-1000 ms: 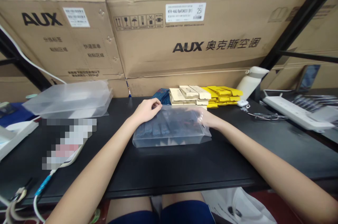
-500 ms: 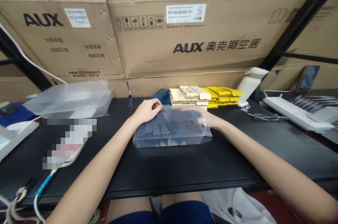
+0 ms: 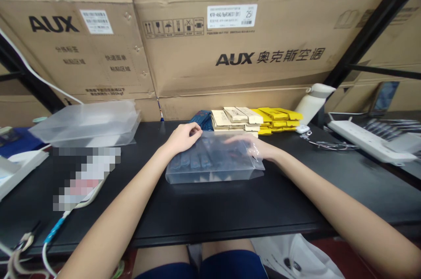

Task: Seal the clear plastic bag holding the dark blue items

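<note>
A translucent plastic bag (image 3: 226,176) lies flat on the black table in front of me. Several dark blue packets (image 3: 190,161) show through its left half. My left hand (image 3: 185,136) pinches the bag's far left edge between thumb and fingers. From the right, my right hand (image 3: 251,144) reaches in through the bag's mouth. Its fingers look stretched out toward the left, over the bag's contents, and are blurred by the plastic. Behind the bag stand blue packets (image 3: 201,119), a stack of cream packets (image 3: 235,116) and yellow packets (image 3: 278,116).
More translucent bags (image 3: 88,123) lie at the left, near a phone-like device (image 3: 87,182) with a cable. A white bottle (image 3: 311,103) leans at the back right, with a power strip (image 3: 368,141) beyond it. Cardboard (image 3: 230,73) walls the back.
Inside the bag, the right hand's fingers have shifted slightly and show more clearly through the plastic. My left hand stays in place on the edge.
</note>
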The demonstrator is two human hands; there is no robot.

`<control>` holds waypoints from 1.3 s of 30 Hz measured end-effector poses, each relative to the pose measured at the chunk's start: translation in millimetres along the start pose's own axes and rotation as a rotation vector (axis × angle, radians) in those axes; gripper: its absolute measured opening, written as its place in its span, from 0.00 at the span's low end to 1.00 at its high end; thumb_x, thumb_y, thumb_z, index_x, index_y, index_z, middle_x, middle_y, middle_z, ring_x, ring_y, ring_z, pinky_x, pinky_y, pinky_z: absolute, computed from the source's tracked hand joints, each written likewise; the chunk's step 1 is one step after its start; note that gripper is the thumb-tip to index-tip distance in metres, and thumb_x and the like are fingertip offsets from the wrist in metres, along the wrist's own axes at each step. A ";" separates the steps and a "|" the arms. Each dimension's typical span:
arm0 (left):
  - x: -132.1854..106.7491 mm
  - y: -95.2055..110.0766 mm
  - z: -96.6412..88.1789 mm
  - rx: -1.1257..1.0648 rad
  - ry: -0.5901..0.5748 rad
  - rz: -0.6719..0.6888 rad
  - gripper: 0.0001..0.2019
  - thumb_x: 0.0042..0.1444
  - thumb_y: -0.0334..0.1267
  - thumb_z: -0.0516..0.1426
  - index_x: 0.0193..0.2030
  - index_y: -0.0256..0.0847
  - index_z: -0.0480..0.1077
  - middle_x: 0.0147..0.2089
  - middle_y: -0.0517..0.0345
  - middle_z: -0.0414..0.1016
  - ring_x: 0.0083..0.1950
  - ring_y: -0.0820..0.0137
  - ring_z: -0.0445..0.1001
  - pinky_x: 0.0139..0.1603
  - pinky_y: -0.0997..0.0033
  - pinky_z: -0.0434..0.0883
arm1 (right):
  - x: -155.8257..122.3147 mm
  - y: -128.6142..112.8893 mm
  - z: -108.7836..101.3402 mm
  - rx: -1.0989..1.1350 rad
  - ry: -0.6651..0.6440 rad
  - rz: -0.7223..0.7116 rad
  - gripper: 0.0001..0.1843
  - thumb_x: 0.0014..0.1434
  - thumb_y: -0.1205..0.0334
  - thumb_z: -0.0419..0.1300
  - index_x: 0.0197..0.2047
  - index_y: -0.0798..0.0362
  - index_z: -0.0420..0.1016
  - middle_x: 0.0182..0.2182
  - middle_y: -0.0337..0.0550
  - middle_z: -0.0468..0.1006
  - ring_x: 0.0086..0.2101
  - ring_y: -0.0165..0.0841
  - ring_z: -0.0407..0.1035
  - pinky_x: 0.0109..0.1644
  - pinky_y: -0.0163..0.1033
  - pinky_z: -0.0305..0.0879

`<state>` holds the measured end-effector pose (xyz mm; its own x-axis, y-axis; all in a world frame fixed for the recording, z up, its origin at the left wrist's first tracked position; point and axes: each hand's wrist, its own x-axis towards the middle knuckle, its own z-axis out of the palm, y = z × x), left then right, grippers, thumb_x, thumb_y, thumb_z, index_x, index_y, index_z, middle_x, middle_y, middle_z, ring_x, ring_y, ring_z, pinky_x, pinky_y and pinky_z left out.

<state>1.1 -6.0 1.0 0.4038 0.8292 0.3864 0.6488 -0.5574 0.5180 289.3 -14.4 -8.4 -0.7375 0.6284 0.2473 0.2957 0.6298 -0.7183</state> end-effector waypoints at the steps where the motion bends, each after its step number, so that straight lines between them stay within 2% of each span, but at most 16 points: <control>1: 0.1 0.2 -0.1 0.002 0.001 -0.002 0.09 0.57 0.40 0.52 0.36 0.41 0.72 0.37 0.56 0.79 0.39 0.66 0.76 0.43 0.68 0.70 | 0.1 -1.2 0.4 -0.006 -0.004 0.023 0.26 0.47 0.57 0.60 0.51 0.55 0.75 0.50 0.49 0.76 0.51 0.46 0.68 0.58 0.51 0.60; 4: 0.1 0.3 -0.5 0.002 -0.002 -0.009 0.09 0.57 0.40 0.52 0.36 0.41 0.73 0.37 0.56 0.79 0.40 0.66 0.76 0.44 0.68 0.70 | 0.1 -2.4 1.2 -0.026 -0.004 0.064 0.25 0.44 0.64 0.58 0.49 0.54 0.75 0.47 0.46 0.77 0.50 0.44 0.70 0.56 0.51 0.62; 6: 0.0 0.1 -0.7 0.000 -0.002 -0.008 0.09 0.57 0.40 0.52 0.36 0.41 0.73 0.37 0.56 0.79 0.40 0.66 0.76 0.44 0.69 0.70 | 0.1 -1.7 1.2 -0.027 -0.005 0.067 0.26 0.43 0.66 0.57 0.49 0.54 0.75 0.47 0.46 0.77 0.49 0.43 0.70 0.56 0.51 0.62; 16: -0.1 0.6 -1.2 0.005 -0.008 -0.002 0.09 0.57 0.40 0.52 0.36 0.41 0.73 0.37 0.56 0.79 0.39 0.66 0.76 0.43 0.68 0.70 | 1.0 -0.6 2.3 -0.029 0.022 0.118 0.23 0.46 0.60 0.63 0.47 0.53 0.76 0.47 0.46 0.78 0.50 0.45 0.69 0.57 0.51 0.62; 25: -0.5 0.2 -0.6 -0.006 -0.006 -0.005 0.09 0.57 0.40 0.52 0.36 0.41 0.72 0.37 0.56 0.79 0.40 0.66 0.76 0.43 0.68 0.70 | 1.1 0.4 2.1 -0.025 0.025 0.129 0.22 0.48 0.60 0.61 0.47 0.54 0.76 0.47 0.46 0.78 0.49 0.43 0.70 0.56 0.47 0.63; 39: -0.1 0.6 -1.0 -0.001 -0.008 -0.005 0.10 0.57 0.40 0.52 0.36 0.41 0.72 0.36 0.56 0.79 0.39 0.66 0.76 0.43 0.68 0.70 | 2.0 -4.8 3.1 -0.036 0.060 0.132 0.21 0.47 0.61 0.61 0.46 0.54 0.77 0.46 0.47 0.78 0.49 0.45 0.70 0.57 0.50 0.62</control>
<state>0.8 -6.4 2.0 0.4058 0.8321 0.3780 0.6503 -0.5535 0.5203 284.5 -17.6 -6.5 -0.6538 0.7321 0.1914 0.4103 0.5555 -0.7232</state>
